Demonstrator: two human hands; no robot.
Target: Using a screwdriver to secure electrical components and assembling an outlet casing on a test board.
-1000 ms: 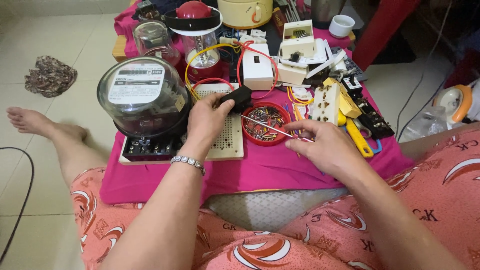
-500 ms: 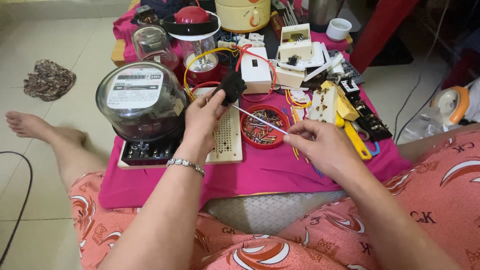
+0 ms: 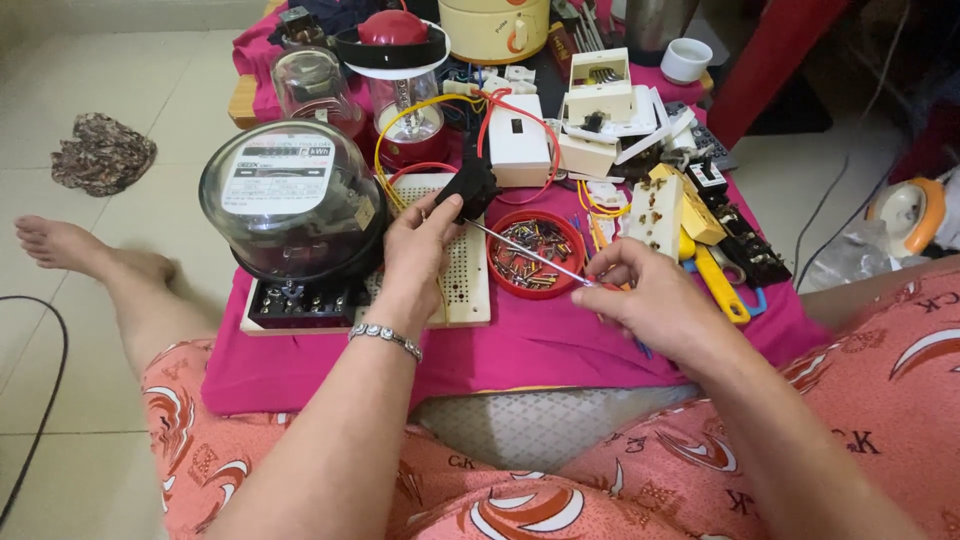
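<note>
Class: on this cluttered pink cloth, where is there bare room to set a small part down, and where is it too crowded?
Free: the near strip of pink cloth, between the perforated board, the red screw dish and the cloth's front edge. Crowded: everything beyond, from the electric meter past the lantern to the sockets on the right.

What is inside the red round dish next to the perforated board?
The red dish holds a heap of small screws and metal bits. The screwdriver shaft crosses above it, hiding a strip; the bottom is covered.
</note>
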